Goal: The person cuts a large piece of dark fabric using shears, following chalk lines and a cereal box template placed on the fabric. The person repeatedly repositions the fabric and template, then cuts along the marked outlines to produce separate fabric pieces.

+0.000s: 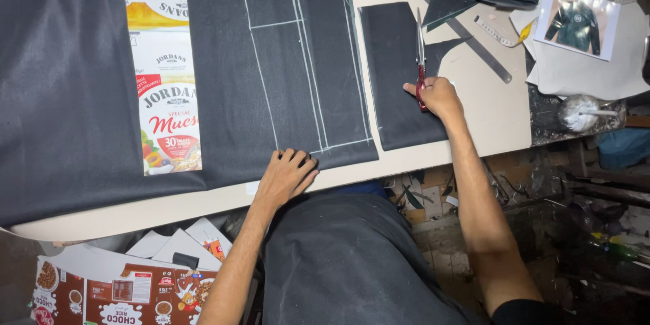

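Right now your right hand (440,97) is closed around the red handles of the scissors (420,61), blades lying along the edge of a small dark fabric piece (396,74) on the worktop (487,108). Your left hand (286,175) lies flat and open on the large chalk-marked dark cloth (284,61) near the front edge. Soft and limp, that cloth probably shifts easily, so press it near the chalk lines. A flattened cereal box (166,68), a metal ruler (481,51) and a jacket photo (577,20) crowd the dim workshop surface.

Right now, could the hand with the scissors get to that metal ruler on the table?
Probably yes. The right hand grips the red-handled scissors on a small dark cloth piece, and the metal ruler lies just beyond it on the bare table. Nothing stands between them, though that hand is full.
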